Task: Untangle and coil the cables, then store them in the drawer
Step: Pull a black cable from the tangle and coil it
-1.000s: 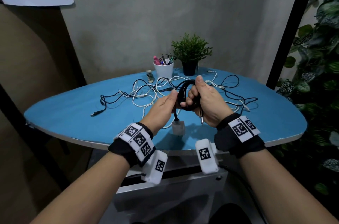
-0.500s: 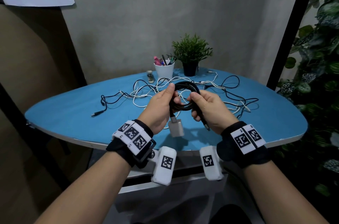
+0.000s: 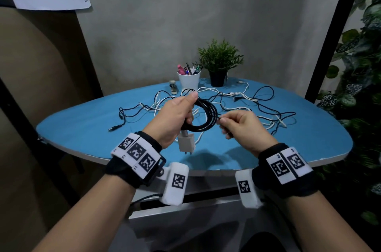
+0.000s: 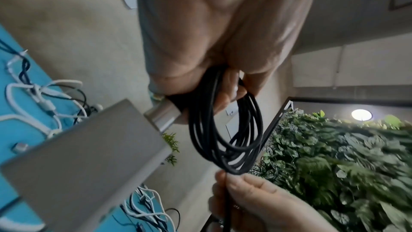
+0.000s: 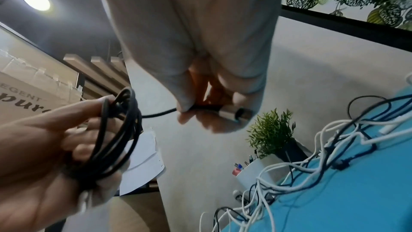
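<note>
Here the left hand (image 3: pixel 177 115) grips the black coil (image 3: pixel 206 115) so its loops stay put, while the right hand (image 3: pixel 243 128) pinches its loose end (image 5: pixel 225 110) for tucking

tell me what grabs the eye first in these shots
The coiled black cable stands out first, held up above the blue table: the left hand grips its loops, a white charger block dangling below, while the right hand pinches the loose plug end. Behind the hands, a tangle of black and white cables sprawls across the table's middle.
</note>
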Motion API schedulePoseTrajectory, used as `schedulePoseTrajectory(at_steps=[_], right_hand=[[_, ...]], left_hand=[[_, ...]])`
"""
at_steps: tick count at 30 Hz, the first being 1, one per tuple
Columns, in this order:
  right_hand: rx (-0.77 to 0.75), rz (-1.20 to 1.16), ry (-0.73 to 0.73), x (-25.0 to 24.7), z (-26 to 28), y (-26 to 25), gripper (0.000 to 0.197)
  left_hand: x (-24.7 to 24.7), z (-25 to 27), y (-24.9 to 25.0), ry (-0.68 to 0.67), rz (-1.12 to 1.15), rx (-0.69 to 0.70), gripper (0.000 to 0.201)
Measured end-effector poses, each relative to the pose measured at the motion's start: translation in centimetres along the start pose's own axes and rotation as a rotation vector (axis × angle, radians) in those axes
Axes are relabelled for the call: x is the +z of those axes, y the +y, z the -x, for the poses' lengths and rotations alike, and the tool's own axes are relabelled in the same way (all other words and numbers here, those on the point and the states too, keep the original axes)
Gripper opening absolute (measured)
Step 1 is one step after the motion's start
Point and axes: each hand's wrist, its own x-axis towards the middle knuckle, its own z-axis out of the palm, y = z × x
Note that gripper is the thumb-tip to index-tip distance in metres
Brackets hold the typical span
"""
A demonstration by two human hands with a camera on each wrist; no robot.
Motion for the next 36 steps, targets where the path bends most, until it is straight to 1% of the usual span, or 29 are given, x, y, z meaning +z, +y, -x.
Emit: schedulePoseTrajectory(at_steps=[2,4,7,9,11,12,14,16,17,19,21,23,25,28,29,30,31,34,35,36], right_hand=[[-0.031,0.085,0.117,-0.6,-0.6,-0.2,0.022],[-0.061,0.114,0.187,-1.2,-1.0,-0.8,0.018],[-0.079,0.173,0.22,-1.6,-0.9,-1.5,0.015],[-0.074,0.172,0.212,-1.5,-0.7,-1.6,0.014],[-0.04,0.091,0.177,-1.2,-0.3,-1.4,0.012],[-0.018,0.005,0.152,-0.9,-0.1,-1.5,0.012],[0.031,-0.269,0.096,-0.3,0.4,-1.8,0.013],[0.052,-0.53,0.05,0.1,0.6,-2.3,0.01],[0.048,-0.593,0.034,0.2,0.7,-2.4,0.01],[0.025,-0.607,0.015,0.5,0.7,-2.6,0.01],[-0.001,-0.521,0.023,0.9,0.8,-2.6,0.009],[-0.078,-0.301,0.064,1.2,0.7,-2.3,0.011],[-0.163,-0.088,0.131,1.4,0.6,-1.9,0.014],[-0.208,0.048,0.246,1.7,0.6,-1.5,0.021],[-0.201,0.028,0.282,1.7,0.5,-1.4,0.024],[-0.186,-0.046,0.298,1.7,0.3,-1.3,0.027],[-0.176,-0.155,0.284,1.7,0.2,-1.4,0.03],[-0.177,-0.421,0.157,1.3,0.2,-1.8,0.032],[-0.182,-0.473,0.11,1.2,0.2,-1.8,0.031],[-0.187,-0.477,0.078,1.1,0.3,-1.9,0.03]], left_hand=[[-0.2,0.3,-0.2,-0.042,-0.162,0.025,0.038],[-0.4,0.5,-0.4,-0.055,-0.332,0.055,0.039],[-0.7,0.5,-0.7,-0.034,-0.64,0.094,0.036],[-0.9,0.3,-0.9,-0.018,-0.779,0.105,0.037],[-1.1,0.1,-1.2,0.007,-0.867,0.113,0.038],[-1.1,0.0,-1.4,0.022,-0.898,0.113,0.038],[-0.9,-0.2,-1.8,0.044,-0.922,0.112,0.036],[-0.5,-0.2,-2.1,0.05,-0.906,0.103,0.036],[-0.3,-0.2,-2.2,0.05,-0.884,0.093,0.036],[-0.1,-0.2,-2.4,0.045,-0.811,0.073,0.037],[0.1,-0.2,-2.5,0.048,-0.7,0.068,0.038],[0.3,-0.1,-2.6,0.052,-0.555,0.075,0.04],[0.6,0.0,-2.5,0.054,-0.434,0.089,0.042],[1.1,-0.1,-2.0,0.027,-0.298,0.098,0.041],[1.3,0.0,-1.8,0.013,-0.251,0.095,0.041],[1.4,0.0,-1.6,-0.001,-0.196,0.088,0.04],[1.7,0.1,-1.4,-0.019,-0.136,0.083,0.039],[1.9,0.0,-1.3,-0.053,-0.045,0.096,0.036],[1.9,-0.1,-1.3,-0.054,-0.038,0.105,0.036],[1.8,-0.1,-1.3,-0.051,-0.027,0.109,0.036]])
